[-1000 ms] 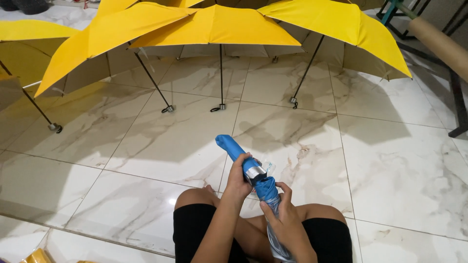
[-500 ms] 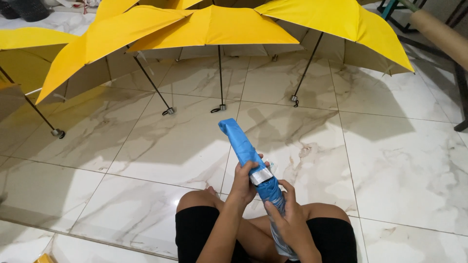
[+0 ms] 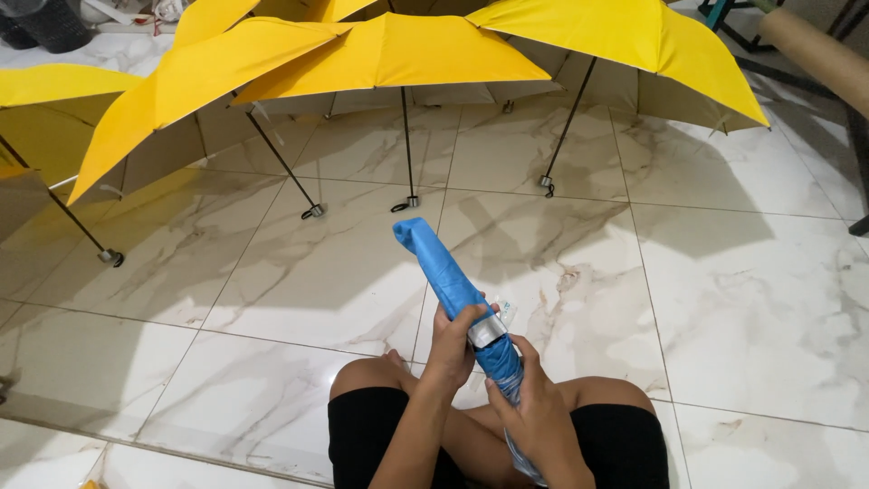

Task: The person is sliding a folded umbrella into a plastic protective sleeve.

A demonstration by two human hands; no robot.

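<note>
A folded blue umbrella (image 3: 444,272) points up and away from me over my lap, with a silver band around its middle. My left hand (image 3: 455,344) is wrapped around it at the band. My right hand (image 3: 534,415) grips the lower part, nearer my body, where the blue fabric bunches. I sit on the white marble floor (image 3: 299,272) with my knees (image 3: 367,385) apart, in black shorts.
Several open yellow umbrellas (image 3: 398,50) rest on the floor ahead, their black shafts and handles (image 3: 312,211) touching the tiles. Another yellow umbrella (image 3: 36,100) lies at the left edge. A cardboard tube (image 3: 819,54) and dark furniture legs stand at the far right.
The blue umbrella's tip has risen and stretched farther away from me, and both hands have shifted slightly along it. The view has tilted a little.
</note>
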